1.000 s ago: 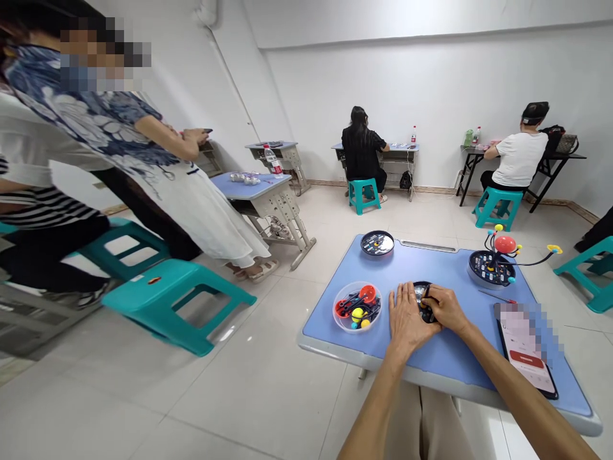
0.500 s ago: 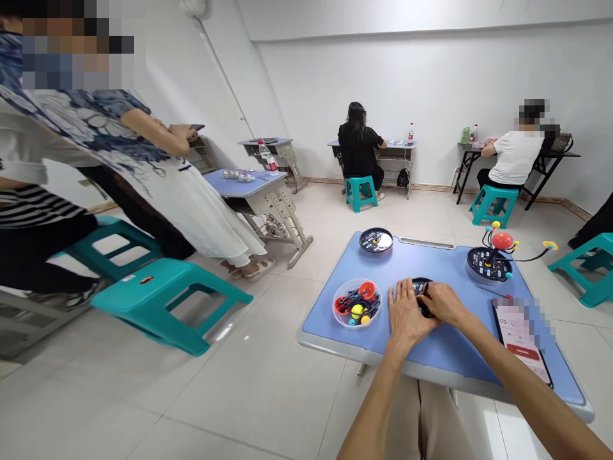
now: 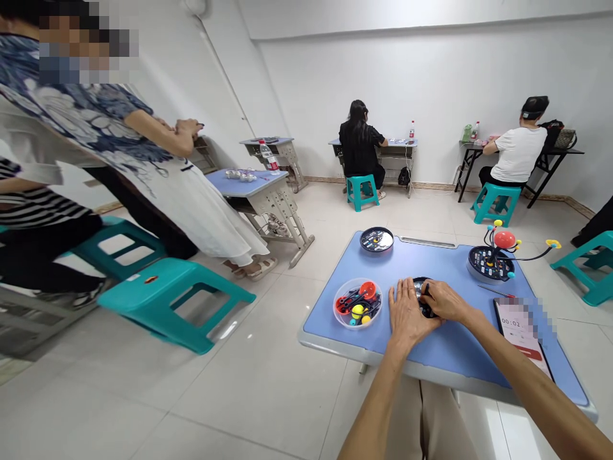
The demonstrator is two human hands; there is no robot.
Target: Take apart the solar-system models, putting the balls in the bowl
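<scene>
A round black disc (image 3: 420,285) with printed marks lies on the blue table, partly hidden under both hands. My left hand (image 3: 406,313) rests against its left side, fingers stretched forward. My right hand (image 3: 443,301) is at its right side with bent fingers pinched around a small dark piece over the disc. A clear bowl (image 3: 357,304) of red, yellow and black parts stands left of my left hand. Behind lies another round black base (image 3: 376,241). At the back right stands a base (image 3: 490,263) carrying a red ball (image 3: 504,239) and thin arms with small coloured balls.
A phone (image 3: 520,332) and a thin screwdriver (image 3: 495,292) lie on the right of the blue table (image 3: 330,329). Teal stools (image 3: 158,287) stand at the left. People stand and sit around the room, some at desks by the wall.
The view has shifted slightly. My right fingers have shifted a little over the disc, and the dark piece shows more clearly. My left hand has hardly moved.
</scene>
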